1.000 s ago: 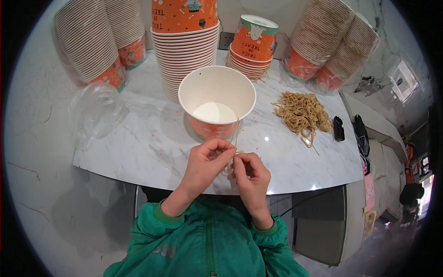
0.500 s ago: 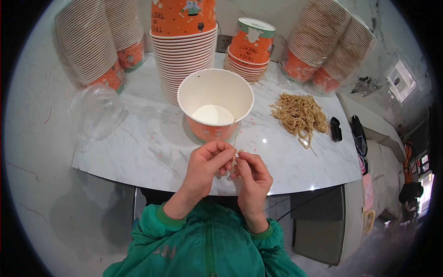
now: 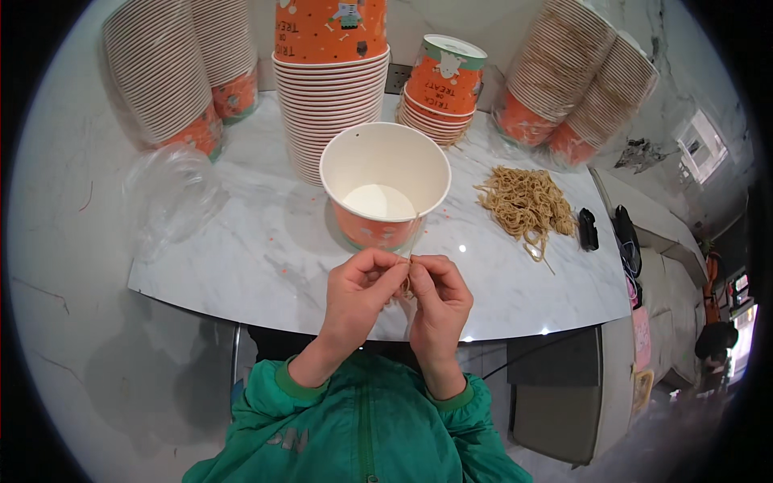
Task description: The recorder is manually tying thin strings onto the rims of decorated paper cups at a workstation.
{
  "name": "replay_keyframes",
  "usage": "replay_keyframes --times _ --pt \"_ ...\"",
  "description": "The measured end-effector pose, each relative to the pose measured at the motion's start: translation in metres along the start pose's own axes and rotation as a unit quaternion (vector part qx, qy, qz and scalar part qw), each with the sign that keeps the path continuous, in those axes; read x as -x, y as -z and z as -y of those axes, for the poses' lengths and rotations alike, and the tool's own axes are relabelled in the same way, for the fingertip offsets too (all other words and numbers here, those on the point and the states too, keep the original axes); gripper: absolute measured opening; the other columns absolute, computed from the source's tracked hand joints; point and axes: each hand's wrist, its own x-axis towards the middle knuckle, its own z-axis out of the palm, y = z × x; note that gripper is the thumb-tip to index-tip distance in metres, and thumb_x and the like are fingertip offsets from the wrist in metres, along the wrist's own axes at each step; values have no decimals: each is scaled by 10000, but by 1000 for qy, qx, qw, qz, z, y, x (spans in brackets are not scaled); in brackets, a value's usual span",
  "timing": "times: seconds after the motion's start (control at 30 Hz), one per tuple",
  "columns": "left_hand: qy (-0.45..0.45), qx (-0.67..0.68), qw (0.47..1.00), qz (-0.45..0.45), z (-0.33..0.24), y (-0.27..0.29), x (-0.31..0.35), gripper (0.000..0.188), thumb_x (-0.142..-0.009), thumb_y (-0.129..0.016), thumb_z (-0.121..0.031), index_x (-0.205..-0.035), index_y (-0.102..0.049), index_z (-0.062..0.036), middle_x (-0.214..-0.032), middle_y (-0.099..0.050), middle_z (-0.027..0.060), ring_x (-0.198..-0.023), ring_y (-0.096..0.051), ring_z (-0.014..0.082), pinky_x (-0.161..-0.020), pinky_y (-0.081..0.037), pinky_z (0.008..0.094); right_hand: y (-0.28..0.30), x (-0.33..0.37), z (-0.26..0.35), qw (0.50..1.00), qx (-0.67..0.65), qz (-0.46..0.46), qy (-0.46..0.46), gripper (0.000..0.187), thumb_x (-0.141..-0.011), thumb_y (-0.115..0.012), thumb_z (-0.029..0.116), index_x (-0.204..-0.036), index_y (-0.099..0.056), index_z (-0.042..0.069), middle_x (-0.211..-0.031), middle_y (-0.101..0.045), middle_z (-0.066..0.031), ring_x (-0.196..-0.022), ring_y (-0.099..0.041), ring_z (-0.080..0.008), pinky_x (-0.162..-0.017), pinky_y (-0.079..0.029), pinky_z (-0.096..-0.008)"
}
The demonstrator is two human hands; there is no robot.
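Landmark: the white-lined paper bucket, upright on the marble-look table in front of the seated person. From where I stand, the main relation is this: the string leaves the bucket at its near rim, right of centre, and drops along the outside of the near wall to the person's fingertips. Its long axis runs from the bucket toward the person, nearly straight. Whether it passes through a hole or over the rim, I cannot tell.

Hand position: both hands sit on the person's side of the bucket, just short of its base. The bucket lies directly ahead of them, its centre slightly to the left. The right hand is nearer the line of the strand; the left hand sits further left.

Hand state: the two hands are together at the fingertips, thumb against forefinger on each, both pinching the string. A short curl of it hangs below the grip. Whether a knot is present, the fingers hide.

Surroundings: a tall stack of buckets stands behind the bucket, to its left. A tangled pile of string lies to its right, well apart from both hands.
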Motion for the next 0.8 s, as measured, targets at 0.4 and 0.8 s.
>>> replay_keyframes --times 0.4,0.8 --pt "28 35 999 -5 1 3 -2 81 -958 -671 -62 -1001 -687 5 -798 -667 15 -686 -587 66 -602 -435 212 1 1 -8 997 47 2 56 99 -970 -632 -48 -1057 -677 -58 -1040 -607 -66 -829 -623 -127 -746 -526 -258" --pt "0 30 998 -61 4 -2 -5 75 -970 -661 -54 -1024 -665 -2 -821 -649 3 -679 -561 60 -613 -440 228 6 -3 -23 931 310 41 186 58 -1023 -514 11 -1078 -533 11 -1146 -500 -82 -932 -532 -115 -793 -459 -246"
